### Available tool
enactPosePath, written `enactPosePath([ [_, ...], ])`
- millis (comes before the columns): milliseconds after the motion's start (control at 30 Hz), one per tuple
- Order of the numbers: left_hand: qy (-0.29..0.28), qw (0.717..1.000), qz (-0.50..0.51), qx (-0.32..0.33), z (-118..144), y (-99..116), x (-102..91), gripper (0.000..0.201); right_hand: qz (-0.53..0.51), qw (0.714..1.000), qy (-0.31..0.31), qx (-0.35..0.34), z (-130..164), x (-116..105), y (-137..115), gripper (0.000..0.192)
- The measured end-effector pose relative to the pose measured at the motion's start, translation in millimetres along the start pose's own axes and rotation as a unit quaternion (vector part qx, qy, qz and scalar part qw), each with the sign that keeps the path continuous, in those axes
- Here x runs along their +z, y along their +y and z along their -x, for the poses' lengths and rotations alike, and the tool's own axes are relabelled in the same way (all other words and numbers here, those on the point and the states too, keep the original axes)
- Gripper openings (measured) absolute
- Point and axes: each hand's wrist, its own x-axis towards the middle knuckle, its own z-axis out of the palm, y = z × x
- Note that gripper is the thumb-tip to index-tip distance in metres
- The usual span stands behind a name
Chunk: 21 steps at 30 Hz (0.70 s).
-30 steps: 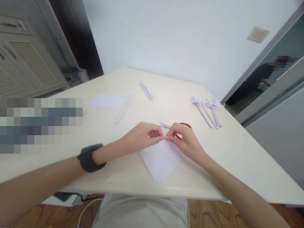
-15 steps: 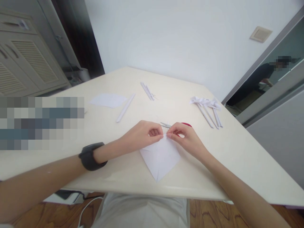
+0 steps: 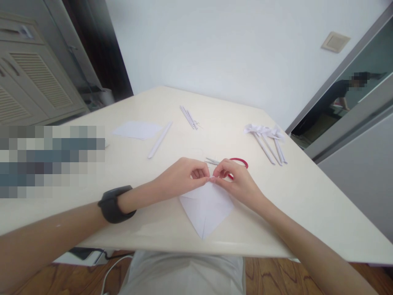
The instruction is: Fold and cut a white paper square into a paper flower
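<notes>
Folded paper [image 3: 207, 211] lay at six o'clock from my left hand [image 3: 181, 177] and right hand [image 3: 242, 182], both equally near, fingers [image 3: 203, 180] pinched on its twelve-o'clock corner, its diagonal running twelve to six.

The creased sheet [image 3: 206, 211] at the right hand [image 3: 231, 175] is thin, matt paper. Just beyond that hand, the scissors [image 3: 214, 162] pair shiny metal blades with smooth, plastic-looking handles. The surface [image 3: 307, 196] beneath is smooth, faintly glossy. Behind the left hand [image 3: 188, 175], the wristband [image 3: 115, 207] looks matt and rubbery.
</notes>
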Motion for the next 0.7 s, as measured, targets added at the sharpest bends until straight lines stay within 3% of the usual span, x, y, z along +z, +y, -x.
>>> enactPosePath([
  [700,-0.011,1.0,-0.011,0.011,0.0,-0.4,0.2,0.016,0.003,1.0,-0.005,-0.02,-0.2,-2.7,-4.0,0.01],
])
